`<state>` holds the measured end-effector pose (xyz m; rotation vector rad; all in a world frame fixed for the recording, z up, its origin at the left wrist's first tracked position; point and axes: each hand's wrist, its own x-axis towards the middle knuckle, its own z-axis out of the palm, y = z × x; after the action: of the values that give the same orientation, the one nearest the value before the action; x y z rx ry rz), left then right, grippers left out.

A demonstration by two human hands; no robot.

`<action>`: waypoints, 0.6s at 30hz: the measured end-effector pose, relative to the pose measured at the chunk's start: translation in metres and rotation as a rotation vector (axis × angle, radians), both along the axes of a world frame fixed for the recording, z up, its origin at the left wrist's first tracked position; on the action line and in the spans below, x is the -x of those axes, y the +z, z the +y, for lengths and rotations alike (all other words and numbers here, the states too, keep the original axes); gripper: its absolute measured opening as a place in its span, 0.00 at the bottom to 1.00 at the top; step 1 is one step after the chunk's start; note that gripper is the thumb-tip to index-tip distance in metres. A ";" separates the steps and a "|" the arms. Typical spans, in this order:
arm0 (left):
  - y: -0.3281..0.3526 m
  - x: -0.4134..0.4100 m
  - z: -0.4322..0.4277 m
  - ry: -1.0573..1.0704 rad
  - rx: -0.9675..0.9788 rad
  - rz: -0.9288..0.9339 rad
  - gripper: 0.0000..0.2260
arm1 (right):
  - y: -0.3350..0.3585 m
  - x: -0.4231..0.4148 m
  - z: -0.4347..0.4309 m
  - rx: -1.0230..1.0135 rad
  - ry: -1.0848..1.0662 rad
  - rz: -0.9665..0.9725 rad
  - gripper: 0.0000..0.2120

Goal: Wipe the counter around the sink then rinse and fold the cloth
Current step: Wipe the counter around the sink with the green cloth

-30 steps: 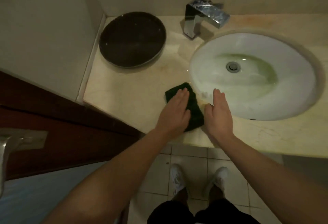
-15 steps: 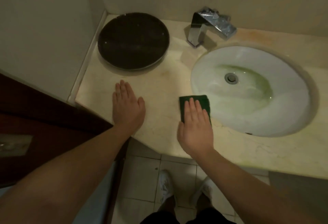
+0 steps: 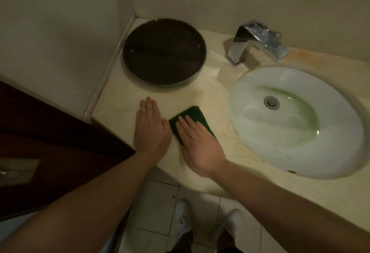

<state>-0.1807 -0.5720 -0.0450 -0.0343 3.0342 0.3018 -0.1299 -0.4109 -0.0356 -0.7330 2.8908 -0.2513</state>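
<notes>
A dark green cloth lies flat on the beige stone counter, left of the white oval sink. My right hand presses on the cloth with straight fingers and covers its near half. My left hand rests flat on the bare counter just left of the cloth, fingers straight and together. A green stain runs around the sink's drain.
A round dark tray stands at the counter's back left corner. A chrome faucet sits behind the sink. A wall bounds the counter on the left, with a dark wooden door below it. My white shoes stand on floor tiles.
A second ago my left hand pressed the cloth; then my right hand took it over. Since then my right hand has slid the cloth leftward, close to my left hand resting on the counter.
</notes>
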 end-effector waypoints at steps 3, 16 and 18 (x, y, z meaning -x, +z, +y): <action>-0.002 0.002 0.001 0.006 0.025 0.012 0.29 | 0.001 0.048 0.003 -0.099 0.164 0.010 0.29; 0.000 0.001 0.003 0.012 0.023 -0.010 0.32 | 0.006 0.109 0.061 -0.023 -0.319 0.030 0.30; 0.000 0.001 0.003 0.016 0.026 -0.015 0.32 | 0.003 0.126 0.060 -0.005 -0.453 0.059 0.30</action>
<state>-0.1815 -0.5692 -0.0447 -0.0631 3.0241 0.2616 -0.2554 -0.3508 -0.0326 -0.0735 3.0769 -0.2735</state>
